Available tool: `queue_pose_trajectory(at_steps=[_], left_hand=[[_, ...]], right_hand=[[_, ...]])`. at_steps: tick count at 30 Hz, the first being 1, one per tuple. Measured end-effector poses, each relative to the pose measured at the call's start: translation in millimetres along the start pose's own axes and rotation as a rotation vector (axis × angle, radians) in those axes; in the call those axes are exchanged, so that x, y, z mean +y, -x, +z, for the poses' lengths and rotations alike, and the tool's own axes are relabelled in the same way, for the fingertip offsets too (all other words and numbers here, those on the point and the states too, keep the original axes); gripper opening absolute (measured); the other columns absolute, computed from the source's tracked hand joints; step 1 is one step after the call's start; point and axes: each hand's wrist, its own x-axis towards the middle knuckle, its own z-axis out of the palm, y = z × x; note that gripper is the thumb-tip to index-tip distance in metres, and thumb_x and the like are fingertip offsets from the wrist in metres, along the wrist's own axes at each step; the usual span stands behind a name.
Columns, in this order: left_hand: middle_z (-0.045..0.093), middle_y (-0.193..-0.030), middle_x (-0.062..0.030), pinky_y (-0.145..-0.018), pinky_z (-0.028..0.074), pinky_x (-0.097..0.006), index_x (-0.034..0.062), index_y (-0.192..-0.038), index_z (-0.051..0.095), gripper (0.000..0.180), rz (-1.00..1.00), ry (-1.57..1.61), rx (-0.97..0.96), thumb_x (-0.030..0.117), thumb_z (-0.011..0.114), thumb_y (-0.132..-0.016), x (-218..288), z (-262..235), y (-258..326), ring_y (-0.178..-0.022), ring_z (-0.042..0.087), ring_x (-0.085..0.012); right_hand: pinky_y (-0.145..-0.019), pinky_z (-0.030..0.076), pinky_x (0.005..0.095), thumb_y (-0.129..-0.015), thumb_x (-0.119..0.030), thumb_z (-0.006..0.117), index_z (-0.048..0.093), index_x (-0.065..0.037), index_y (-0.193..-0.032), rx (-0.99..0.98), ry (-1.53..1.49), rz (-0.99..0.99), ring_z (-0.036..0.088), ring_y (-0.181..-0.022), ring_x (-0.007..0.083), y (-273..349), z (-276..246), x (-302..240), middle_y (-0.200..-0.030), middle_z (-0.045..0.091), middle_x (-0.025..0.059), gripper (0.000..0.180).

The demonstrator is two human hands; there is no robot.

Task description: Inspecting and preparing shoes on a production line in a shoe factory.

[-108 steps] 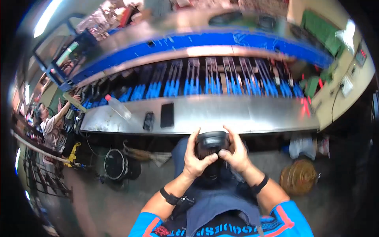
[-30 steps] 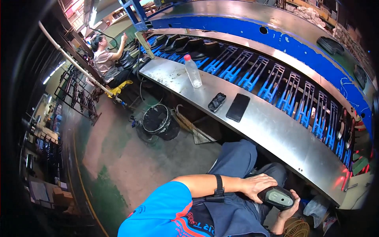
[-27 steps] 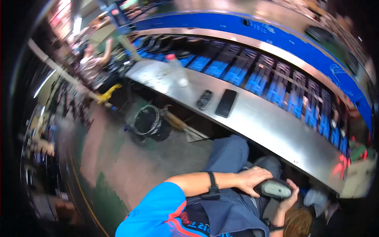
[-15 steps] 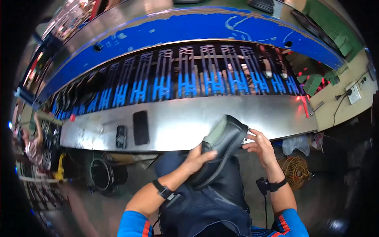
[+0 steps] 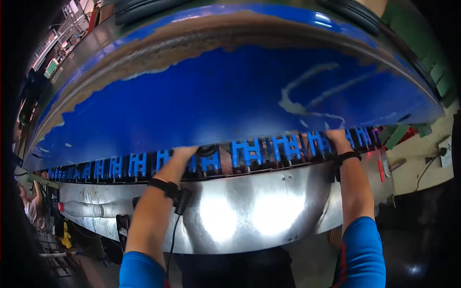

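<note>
Both my arms stretch forward over a shiny steel counter (image 5: pixel 249 216) to a row of blue racks (image 5: pixel 259 150) under a big blue hood (image 5: pixel 230 91). My left hand (image 5: pixel 185 153), with a black wrist band and a dangling cord, reaches the racks and touches a dark rounded object (image 5: pixel 207 150). My right hand (image 5: pixel 334 136), also with a black wrist band, is at the racks further right. The hood's lower edge hides the fingers of both hands, so what they grip is not visible.
A plastic bottle (image 5: pixel 84 209) lies on the counter's left end. Another person (image 5: pixel 30 207) sits at the far left. Green blocks (image 5: pixel 398 134) and a beige surface with a cable (image 5: pixel 430 165) are at the right.
Half a second ago both hands held a dark grey object above my lap. Now both arms are stretched out to the blue racks, and the view sits much closer to the hood.
</note>
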Motion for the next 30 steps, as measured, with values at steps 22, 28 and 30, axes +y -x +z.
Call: queue_pose_trajectory(at_steps=[22, 28, 30], left_hand=[[0.068, -0.106, -0.0231, -0.092, 0.048, -0.047, 0.0036, -0.104, 0.07, 0.029, 0.011, 0.067, 0.007, 0.025, 0.07, -0.084, 101, -429, -91, -0.105, 0.063, -0.0391], [0.067, -0.095, -0.0177, -0.085, 0.048, -0.047, 0.0033, -0.096, 0.07, 0.028, 0.103, 0.272, 0.361, 0.028, 0.072, -0.084, 141, -462, -22, -0.097, 0.063, -0.0373], [0.063, -0.086, -0.0153, -0.08, 0.048, -0.046, 0.0054, -0.09, 0.067, 0.023, 0.28, 0.308, 0.481, 0.025, 0.076, -0.08, 155, -472, 36, -0.088, 0.061, -0.0364]], right_hand=[[-0.101, 0.044, 0.0455, -0.091, -0.022, 0.065, 0.047, 0.006, -0.137, 0.188, -0.562, 0.213, 0.058, -0.117, 0.0457, 422, -116, -161, -0.126, 0.059, 0.0302, 0.058], [-0.102, 0.044, 0.0459, -0.084, -0.017, 0.072, 0.04, -0.004, -0.146, 0.228, -0.49, 0.081, 0.055, -0.119, 0.0459, 422, -116, -154, -0.131, 0.056, 0.03, 0.071], [-0.095, 0.048, 0.0485, -0.082, -0.017, 0.074, 0.039, -0.007, -0.146, 0.23, -0.541, -0.018, 0.059, -0.111, 0.0492, 417, -123, -146, -0.122, 0.061, 0.0312, 0.074]])
